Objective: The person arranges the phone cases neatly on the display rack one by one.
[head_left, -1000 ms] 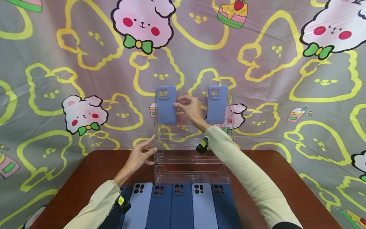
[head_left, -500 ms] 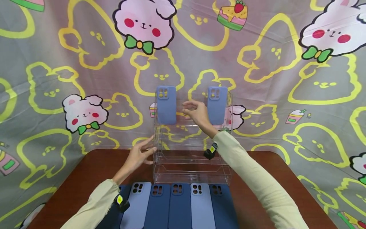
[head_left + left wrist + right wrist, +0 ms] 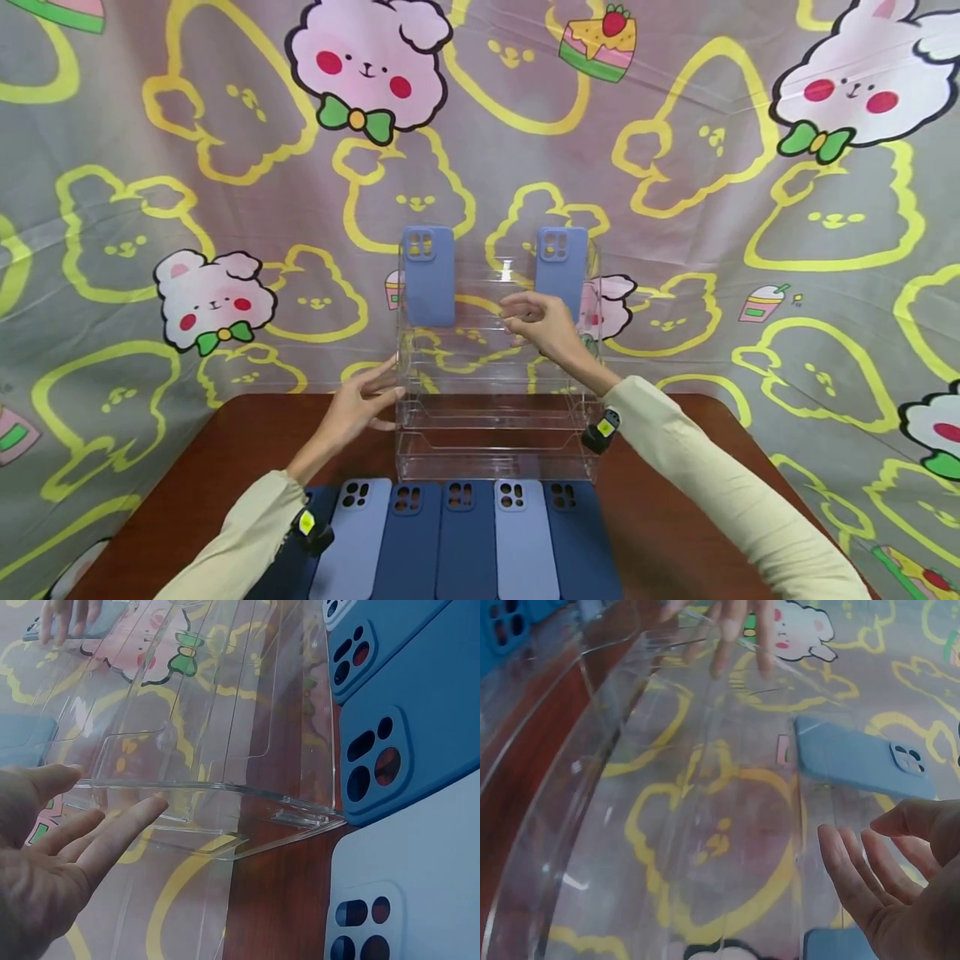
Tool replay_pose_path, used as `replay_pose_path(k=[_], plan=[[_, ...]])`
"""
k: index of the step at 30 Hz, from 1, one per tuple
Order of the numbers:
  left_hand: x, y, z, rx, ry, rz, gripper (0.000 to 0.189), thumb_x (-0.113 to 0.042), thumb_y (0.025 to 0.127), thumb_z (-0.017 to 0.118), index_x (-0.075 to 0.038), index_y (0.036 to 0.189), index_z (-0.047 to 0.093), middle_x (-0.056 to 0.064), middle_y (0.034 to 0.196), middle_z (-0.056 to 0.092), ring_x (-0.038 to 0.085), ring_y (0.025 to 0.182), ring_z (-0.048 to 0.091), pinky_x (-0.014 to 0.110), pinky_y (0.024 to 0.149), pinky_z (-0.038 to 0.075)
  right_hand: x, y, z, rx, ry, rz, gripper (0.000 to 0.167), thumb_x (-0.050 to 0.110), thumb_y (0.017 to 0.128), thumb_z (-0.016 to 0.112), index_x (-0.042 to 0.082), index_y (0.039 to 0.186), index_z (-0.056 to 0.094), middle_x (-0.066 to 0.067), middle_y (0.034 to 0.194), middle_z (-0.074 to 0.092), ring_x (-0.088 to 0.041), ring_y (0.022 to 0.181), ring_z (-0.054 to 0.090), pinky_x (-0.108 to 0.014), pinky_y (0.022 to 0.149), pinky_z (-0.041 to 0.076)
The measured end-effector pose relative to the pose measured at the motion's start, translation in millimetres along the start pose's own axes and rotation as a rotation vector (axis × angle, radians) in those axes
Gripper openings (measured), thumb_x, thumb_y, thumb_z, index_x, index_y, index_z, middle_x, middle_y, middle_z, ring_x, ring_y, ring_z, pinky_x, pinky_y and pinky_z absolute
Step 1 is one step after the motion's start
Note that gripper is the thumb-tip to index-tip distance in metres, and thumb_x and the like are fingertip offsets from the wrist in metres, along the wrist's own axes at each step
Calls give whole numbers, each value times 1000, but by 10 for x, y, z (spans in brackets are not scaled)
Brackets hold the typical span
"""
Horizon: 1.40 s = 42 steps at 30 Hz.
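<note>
A clear tiered acrylic rack (image 3: 495, 442) stands on the table. On its top tier, a light blue phone case (image 3: 431, 292) stands upright at the left. A second light blue phone case (image 3: 561, 271) stands at the right, its lower part hidden behind my right hand (image 3: 551, 329). That hand hovers in front of the rack with fingers loosely bent and nothing in them, as the right wrist view also shows. My left hand (image 3: 358, 407) is at the rack's left side, its fingers (image 3: 124, 836) extended along the clear side panel.
In front of the rack lies a row of several phone cases, including a light blue case (image 3: 351, 542), a dark blue case (image 3: 467, 546) and a pale blue case (image 3: 527, 546). The brown table (image 3: 675, 492) meets a cartoon-printed cloth (image 3: 247, 208) behind.
My right hand has let go of the left upper phone case and moved right and down, now overlapping the right one. The left hand has stayed at the rack's side.
</note>
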State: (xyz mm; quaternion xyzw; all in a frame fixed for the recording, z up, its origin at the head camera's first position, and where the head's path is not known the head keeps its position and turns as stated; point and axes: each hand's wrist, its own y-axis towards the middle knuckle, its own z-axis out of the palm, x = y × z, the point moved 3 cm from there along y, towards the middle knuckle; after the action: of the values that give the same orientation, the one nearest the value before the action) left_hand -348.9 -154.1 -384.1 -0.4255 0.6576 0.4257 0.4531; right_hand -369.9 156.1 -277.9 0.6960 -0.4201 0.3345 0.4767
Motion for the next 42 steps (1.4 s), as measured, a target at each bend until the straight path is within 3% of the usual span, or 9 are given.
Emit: replay_pose_path(k=[7, 13, 27, 33, 38, 42], plan=[[-16, -26, -17, -4, -4, 14, 67, -15, 104, 67, -14, 164, 36, 33, 153, 48, 52, 129, 59, 51, 77, 67, -128, -311, -157, 36, -59, -9, 31, -6, 98, 65, -6, 128, 68, -28, 116, 72, -8, 81, 74, -33, 69, 67], [-62, -17, 14, -51, -4, 22, 66, -10, 104, 67, -13, 163, 39, 35, 151, 50, 53, 126, 61, 47, 75, 68, -281, -667, -282, 62, -92, -18, 30, -7, 99, 62, -7, 129, 67, -28, 117, 71, -15, 89, 74, -38, 71, 68], [-61, -17, 17, -54, 25, 49, 69, -7, 103, 66, -13, 165, 35, 35, 153, 47, 53, 124, 62, 47, 75, 68, -580, -1491, -560, 47, -274, 45, 22, -1, 97, 72, 3, 119, 72, -17, 106, 75, -25, 90, 74, -38, 66, 67], [-66, 6, 18, -64, 48, 61, 67, -8, 104, 66, -12, 164, 37, 34, 154, 47, 52, 125, 62, 45, 74, 68, -708, -1787, -520, 98, -330, 33, 18, -2, 95, 74, 5, 111, 70, -13, 96, 74, -18, 86, 73, -34, 60, 65], [-33, -13, 21, -68, 60, 54, 66, -6, 104, 65, -10, 163, 37, 34, 152, 48, 53, 125, 61, 42, 73, 68, -816, -2010, -413, 95, -411, -16, 15, 5, 94, 78, 10, 106, 71, -2, 94, 74, -7, 84, 71, -26, 66, 62], [0, -4, 20, -61, 49, 42, 66, -8, 104, 66, -13, 163, 39, 33, 151, 50, 54, 125, 60, 42, 74, 68, -889, -2111, -369, 67, -463, -8, 18, 10, 91, 82, 9, 106, 72, -3, 98, 74, -8, 84, 70, -27, 71, 62]])
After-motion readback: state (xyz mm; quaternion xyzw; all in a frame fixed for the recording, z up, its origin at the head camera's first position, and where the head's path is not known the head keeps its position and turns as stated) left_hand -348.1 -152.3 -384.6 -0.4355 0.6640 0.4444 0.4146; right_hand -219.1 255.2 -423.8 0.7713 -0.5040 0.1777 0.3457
